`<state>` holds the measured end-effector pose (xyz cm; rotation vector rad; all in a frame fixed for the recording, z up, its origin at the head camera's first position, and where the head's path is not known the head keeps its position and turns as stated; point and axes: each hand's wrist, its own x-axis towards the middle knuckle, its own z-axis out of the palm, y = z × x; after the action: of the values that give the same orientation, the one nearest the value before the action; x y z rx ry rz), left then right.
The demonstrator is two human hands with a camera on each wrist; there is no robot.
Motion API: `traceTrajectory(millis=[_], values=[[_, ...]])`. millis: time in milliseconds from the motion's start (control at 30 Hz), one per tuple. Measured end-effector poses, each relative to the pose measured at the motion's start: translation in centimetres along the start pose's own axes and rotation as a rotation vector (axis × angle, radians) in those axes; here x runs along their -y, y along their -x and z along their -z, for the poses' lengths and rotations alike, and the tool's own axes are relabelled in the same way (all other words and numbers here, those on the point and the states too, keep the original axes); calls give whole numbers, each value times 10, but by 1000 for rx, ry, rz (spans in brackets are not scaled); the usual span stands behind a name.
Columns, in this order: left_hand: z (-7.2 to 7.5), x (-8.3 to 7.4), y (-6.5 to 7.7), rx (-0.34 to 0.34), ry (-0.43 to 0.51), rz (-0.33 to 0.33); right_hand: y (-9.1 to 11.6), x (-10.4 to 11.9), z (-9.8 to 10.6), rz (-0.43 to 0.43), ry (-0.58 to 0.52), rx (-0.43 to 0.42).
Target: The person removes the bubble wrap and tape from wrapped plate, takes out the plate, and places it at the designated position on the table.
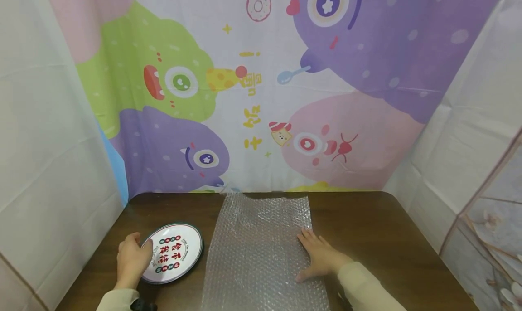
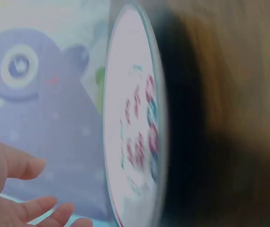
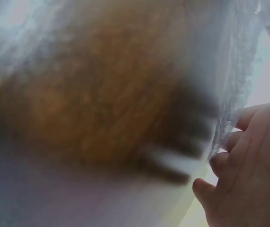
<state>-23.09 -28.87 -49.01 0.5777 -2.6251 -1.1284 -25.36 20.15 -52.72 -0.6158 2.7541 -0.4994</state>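
A round white plate [image 1: 179, 243] with a dark green rim and red and green lettering lies on the left part of the table. My left hand [image 1: 132, 260] is at its left edge, and the thumb overlaps the rim in the head view. In the left wrist view, the fingers [image 2: 31, 208] are spread and apart from the plate [image 2: 130, 118]. A clear sheet of bubble wrap [image 1: 257, 252] is spread down the middle of the table. My right hand [image 1: 320, 254] rests on its right edge with the fingers extended. The wrap [image 3: 239, 61] is blurred beside that hand in the right wrist view.
The dark brown wooden table [image 1: 367, 229] has rounded back corners. Behind it hangs a curtain [image 1: 261, 166] printed with cartoon monsters. White cloth [image 1: 53, 143] hangs at the left, and more white cloth [image 1: 448, 161] hangs at the right.
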Motion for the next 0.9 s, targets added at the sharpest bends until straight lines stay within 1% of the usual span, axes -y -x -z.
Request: traceTrajectory(millis=[133,333,400,500,567,633,700,767,833,900], values=[[-7,-18,8,24,-6,-106,-1,-1,-1,11,-2,-16],[-26,-42,20,98,-42,-326,-2,-6,-3,41,7,-65],[-33,-49,23,128,-57,-385,-2,-7,-3,51,-2,-72],[-40,-58,28,177,-82,-439,-2,-9,-3,66,5,-86],[-43,-63,31,206,-87,-458,-2,-9,-2,77,8,-102],[-45,-67,33,217,-93,-476,-1,-11,-1,83,15,-126],[-46,-71,34,213,-101,-499,0,-12,1,80,9,-149],[-46,-73,34,190,-119,-536,1,-13,4,73,5,-186],[-47,-74,34,154,-158,-588,3,-13,8,59,3,-230],[-48,-75,33,106,-214,-644,7,-12,14,45,24,-293]])
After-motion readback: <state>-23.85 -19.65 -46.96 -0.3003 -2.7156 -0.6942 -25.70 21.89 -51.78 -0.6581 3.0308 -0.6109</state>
